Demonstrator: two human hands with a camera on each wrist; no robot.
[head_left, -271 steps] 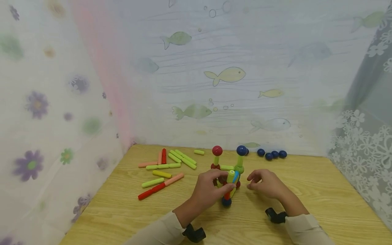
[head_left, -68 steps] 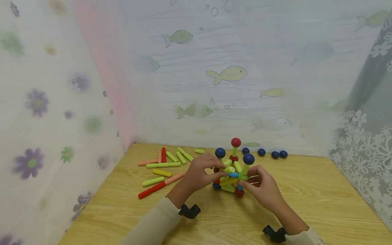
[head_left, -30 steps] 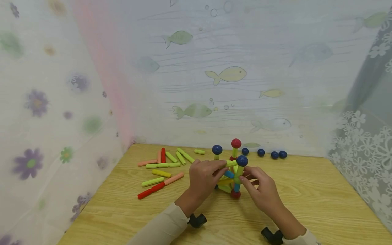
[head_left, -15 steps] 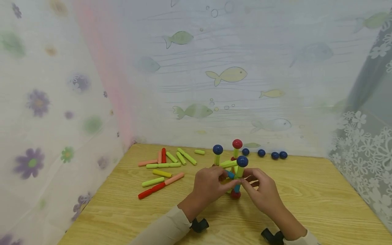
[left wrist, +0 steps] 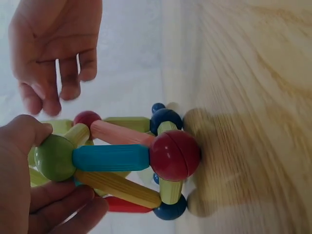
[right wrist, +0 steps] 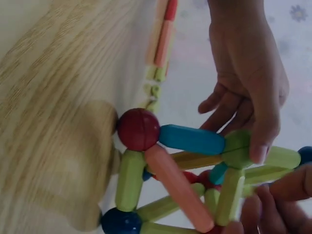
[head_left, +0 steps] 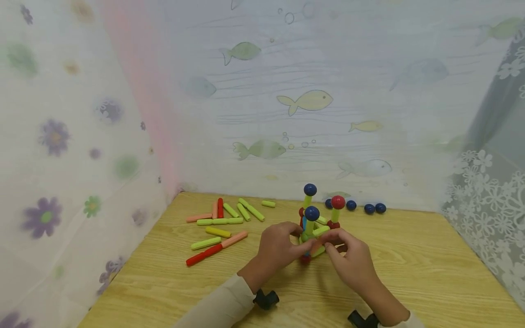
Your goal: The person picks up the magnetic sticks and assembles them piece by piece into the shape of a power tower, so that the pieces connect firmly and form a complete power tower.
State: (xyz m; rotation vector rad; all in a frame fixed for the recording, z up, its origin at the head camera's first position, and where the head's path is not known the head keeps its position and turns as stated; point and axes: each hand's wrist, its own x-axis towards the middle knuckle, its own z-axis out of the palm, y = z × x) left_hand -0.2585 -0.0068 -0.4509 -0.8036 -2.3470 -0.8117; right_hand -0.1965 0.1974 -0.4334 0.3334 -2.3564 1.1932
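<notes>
While the green ball (left wrist: 54, 157) is pinched between the thumb and fingers of the left hand (head_left: 279, 246), the rod-and-ball frame (head_left: 321, 231) is placed to the right of that grip and beyond it, upright on the table (head_left: 426, 269); the grip is parted only by the width of the ball; below it the blue rod (left wrist: 111, 157) is set with its long axis upright and is ended by a red ball (left wrist: 174, 155); above it 1 pale-green rod (head_left: 310, 228) is topped by a blue ball (head_left: 311, 213); the relation judged to matter most is that the frame's right side is faced closely by the right hand (head_left: 348, 255), to which the slanted peach rod (right wrist: 178, 187) is nearer; the right palm is turned leftward, its fingers loosely bent; no piece is seen held in them.
</notes>
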